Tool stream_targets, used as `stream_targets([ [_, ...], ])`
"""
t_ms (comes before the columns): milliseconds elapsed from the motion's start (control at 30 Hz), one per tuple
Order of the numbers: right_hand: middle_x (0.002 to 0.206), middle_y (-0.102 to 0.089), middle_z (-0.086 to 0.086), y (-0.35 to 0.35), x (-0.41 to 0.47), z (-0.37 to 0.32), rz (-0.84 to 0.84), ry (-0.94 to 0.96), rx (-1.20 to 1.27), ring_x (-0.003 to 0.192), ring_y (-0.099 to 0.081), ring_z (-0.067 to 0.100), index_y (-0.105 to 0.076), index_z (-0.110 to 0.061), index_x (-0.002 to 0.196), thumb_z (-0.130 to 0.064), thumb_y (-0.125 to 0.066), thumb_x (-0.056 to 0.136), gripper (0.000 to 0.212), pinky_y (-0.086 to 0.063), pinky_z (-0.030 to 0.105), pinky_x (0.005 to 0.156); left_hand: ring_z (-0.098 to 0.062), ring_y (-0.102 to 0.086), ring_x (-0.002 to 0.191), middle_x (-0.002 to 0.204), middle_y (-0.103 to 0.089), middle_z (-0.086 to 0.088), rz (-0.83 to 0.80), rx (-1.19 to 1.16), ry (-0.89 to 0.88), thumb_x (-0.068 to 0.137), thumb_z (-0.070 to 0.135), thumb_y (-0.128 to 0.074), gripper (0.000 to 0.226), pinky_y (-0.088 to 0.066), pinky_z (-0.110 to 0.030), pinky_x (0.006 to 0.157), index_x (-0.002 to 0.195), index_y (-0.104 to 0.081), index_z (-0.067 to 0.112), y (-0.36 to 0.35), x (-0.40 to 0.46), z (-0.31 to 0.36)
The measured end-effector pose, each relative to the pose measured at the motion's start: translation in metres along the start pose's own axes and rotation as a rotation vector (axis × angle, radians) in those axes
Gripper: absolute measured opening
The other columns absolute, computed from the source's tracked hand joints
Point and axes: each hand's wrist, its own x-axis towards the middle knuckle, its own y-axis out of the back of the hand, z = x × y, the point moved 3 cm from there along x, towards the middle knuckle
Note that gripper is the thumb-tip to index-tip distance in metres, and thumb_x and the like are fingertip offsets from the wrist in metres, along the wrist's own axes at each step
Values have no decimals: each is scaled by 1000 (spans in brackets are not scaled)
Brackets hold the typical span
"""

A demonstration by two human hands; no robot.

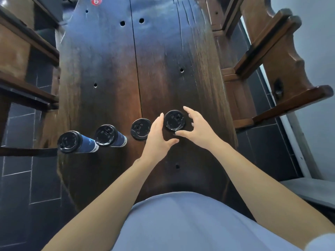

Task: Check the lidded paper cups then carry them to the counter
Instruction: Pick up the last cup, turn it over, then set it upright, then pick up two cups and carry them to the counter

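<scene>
Several paper cups with black lids stand in a row across the dark wooden table (112,73). The two on the left show dark blue sides: one (68,142) at the table's left edge, another (107,135) beside it. A third cup (140,128) and the rightmost cup (174,121) show only their lids. My left hand (157,136) is just left of the rightmost cup, fingers spread. My right hand (196,127) curves round its right side, thumb under the lid's near edge. Neither hand clearly grips it.
Wooden chairs flank the table, one pair at the left (27,44) and one at the right (272,57). A red round tag with the number 6 (96,1) sits at the table's far end. Dark floor tiles (27,178) show on both sides.
</scene>
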Motion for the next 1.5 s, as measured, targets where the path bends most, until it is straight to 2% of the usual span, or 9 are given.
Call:
stream_targets([
  [133, 149, -53, -3, -4, -36, -22, 208, 62, -9, 130, -50, 8, -48, -26, 147, -36, -82, 85, 72, -44, 27, 107, -22, -44, 149, 165, -42, 0, 44, 73, -142, 95, 26, -81, 82, -40, -41, 123, 163, -37, 22, 18, -43, -3],
  [233, 137, -61, -1, -23, -62, -46, 278, 108, 5, 119, -59, 8, -59, -19, 138, -27, -78, 90, 52, -54, 30, 102, -25, -52, 140, 152, -54, -5, 104, 135, -215, 98, 24, -76, 65, -46, -43, 119, 157, -48, 16, 42, -73, -18],
  [367, 133, -62, -4, -62, -82, -72, 244, 135, -16, 111, -63, 8, -61, -21, 135, -25, -77, 92, 46, -57, 23, 94, -27, -58, 126, 135, -61, -9, 162, 119, -246, 97, 17, -77, 53, -51, -41, 110, 146, -59, 10, 84, -102, -52],
  [533, 125, -58, -15, -123, -97, -104, 240, 115, 8, 101, -63, -3, -60, -24, 135, -25, -77, 92, 47, -50, 2, 76, -27, -56, 132, 142, -59, -9, 184, 106, -222, 99, 21, -74, 52, -49, -45, 114, 148, -58, 13, 142, -121, -107],
  [633, 123, -59, -18, -159, -100, -128, 245, 119, 8, 98, -61, -10, -61, -26, 135, -27, -78, 91, 47, -45, -3, 71, -25, -58, 125, 136, -60, -8, 206, 105, -226, 99, 21, -75, 50, -51, -40, 110, 146, -60, 14, 179, -129, -140],
  [733, 126, -60, -18, -192, -106, -147, 220, 99, 30, 101, -62, -8, -59, -30, 137, -28, -76, 92, 49, -47, -1, 73, -23, -57, 122, 130, -60, -6, 213, 135, -209, 101, 21, -72, 46, -49, -32, 107, 145, -62, 18, 208, -139, -172],
  [1100, 128, -55, -20, -232, -110, -175, 140, 78, 35, 107, -62, 1, -57, -31, 140, -25, -74, 94, 50, -45, -2, 75, -20, -56, 126, 134, -59, -4, 215, 100, -136, 101, 20, -72, 47, -50, -33, 110, 146, -62, 22, 239, -143, -213],
  [1367, 141, -59, -8, -214, -85, -170, 55, 92, 25, 120, -60, 9, -53, -29, 148, -21, -73, 95, 57, -50, 15, 90, -17, -56, 120, 134, -55, -1, 290, 67, -7, 100, 24, -72, 62, -53, -37, 109, 157, -47, 30, 234, -138, -224],
  [1500, 146, -59, -3, -216, -70, -175, 65, 76, 19, 126, -60, 14, -53, -27, 147, -21, -73, 95, 56, -50, 21, 95, -19, -55, 126, 140, -52, -2, 262, 93, 28, 101, 26, -71, 64, -51, -37, 111, 159, -44, 31, 239, -132, -234],
])
